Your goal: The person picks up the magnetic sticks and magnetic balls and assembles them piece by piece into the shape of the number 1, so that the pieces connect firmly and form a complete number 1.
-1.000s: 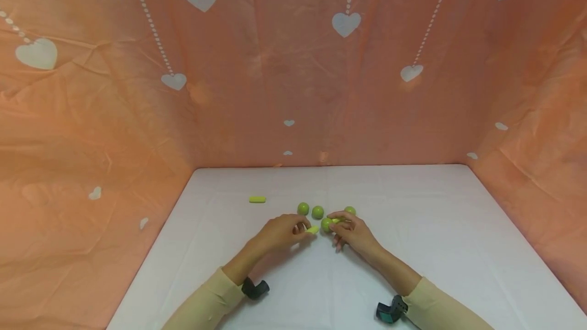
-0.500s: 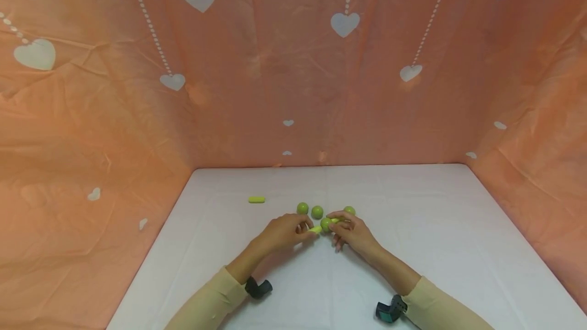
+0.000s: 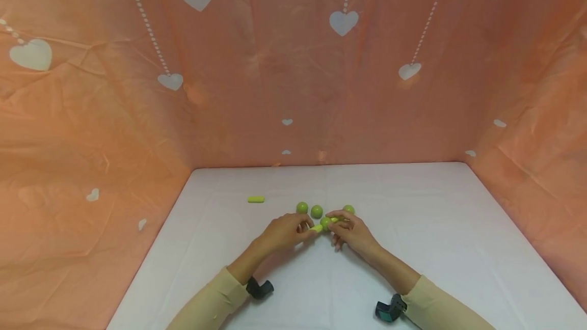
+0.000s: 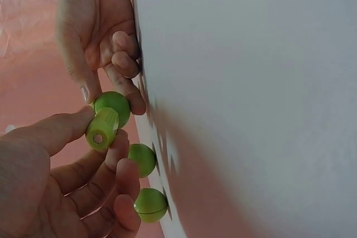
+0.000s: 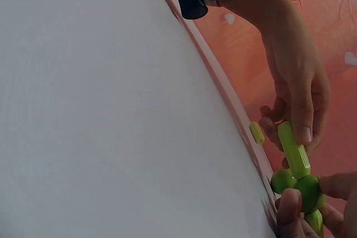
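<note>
My left hand [image 3: 285,230] pinches a yellow-green rod [image 5: 294,149] between thumb and fingers. The rod's far end meets a green ball [image 4: 114,103], and its near end shows a small round silvery spot in the left wrist view. The thumb and fingers of my right hand [image 3: 356,234] grip that ball, from whose other side a second yellow-green rod [image 5: 314,222] sticks out, partly hidden by the fingers. Just beyond the hands, two more green balls [image 3: 301,208] lie on the white table [image 3: 412,228]. Another loose ball [image 3: 348,209] shows behind the right fingers.
A loose yellow-green rod [image 3: 256,199] lies farther back on the left. Orange cloth walls [image 3: 293,90] printed with white hearts enclose the table at the back and both sides. A black device [image 3: 259,288] is worn on each wrist.
A second ago a gap stood between the left hand's rod and the held ball. The left hand has moved slightly right, and the rod now meets the ball. The right hand has stayed nearly still.
</note>
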Demonstrator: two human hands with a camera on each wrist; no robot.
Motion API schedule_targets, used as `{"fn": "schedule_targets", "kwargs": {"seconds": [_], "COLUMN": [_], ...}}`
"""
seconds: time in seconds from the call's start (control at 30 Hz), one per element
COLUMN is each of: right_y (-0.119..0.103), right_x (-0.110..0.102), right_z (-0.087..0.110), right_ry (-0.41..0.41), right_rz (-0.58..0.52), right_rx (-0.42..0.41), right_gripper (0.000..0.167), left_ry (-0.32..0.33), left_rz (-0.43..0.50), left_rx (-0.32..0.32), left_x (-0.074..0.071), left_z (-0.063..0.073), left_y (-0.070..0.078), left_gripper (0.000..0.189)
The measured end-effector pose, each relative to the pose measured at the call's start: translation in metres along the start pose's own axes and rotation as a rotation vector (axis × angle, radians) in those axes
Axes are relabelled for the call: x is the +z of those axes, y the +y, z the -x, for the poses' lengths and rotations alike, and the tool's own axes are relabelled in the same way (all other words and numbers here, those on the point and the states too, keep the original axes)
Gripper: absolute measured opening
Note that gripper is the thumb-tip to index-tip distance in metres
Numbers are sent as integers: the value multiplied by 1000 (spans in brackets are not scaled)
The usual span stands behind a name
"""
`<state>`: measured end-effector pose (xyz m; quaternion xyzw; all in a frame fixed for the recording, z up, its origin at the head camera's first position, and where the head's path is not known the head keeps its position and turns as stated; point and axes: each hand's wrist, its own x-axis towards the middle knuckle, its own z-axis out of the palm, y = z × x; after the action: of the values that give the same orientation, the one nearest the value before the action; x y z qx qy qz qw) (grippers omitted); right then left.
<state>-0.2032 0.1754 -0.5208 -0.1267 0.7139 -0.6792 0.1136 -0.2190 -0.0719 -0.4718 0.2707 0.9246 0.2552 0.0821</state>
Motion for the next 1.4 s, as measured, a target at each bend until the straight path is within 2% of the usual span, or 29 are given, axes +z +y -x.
{"fn": "schedule_targets", "kwargs": {"seconds": [0.6,1.0,1.2,1.4], "right_y": [-4,-4,-4,-6], "right_x": [4,3,3,4], "right_z": [1,1,1,2], "right_ry": [52,33,36,50], "right_rz": [69,67,79,106], "right_rx": [6,5,5,10], "right_gripper": [39,42,42,41], "left_ry": [10,0,5,66], "left_rz": [27,56,85,58], "left_rx": [-3,-16,-25,-50], "left_x": [2,-1,-8,-17], "left_z": [1,1,-1,-5], "left_y": [5,6,0,-10], "left_gripper": [23,25,22,16]}}
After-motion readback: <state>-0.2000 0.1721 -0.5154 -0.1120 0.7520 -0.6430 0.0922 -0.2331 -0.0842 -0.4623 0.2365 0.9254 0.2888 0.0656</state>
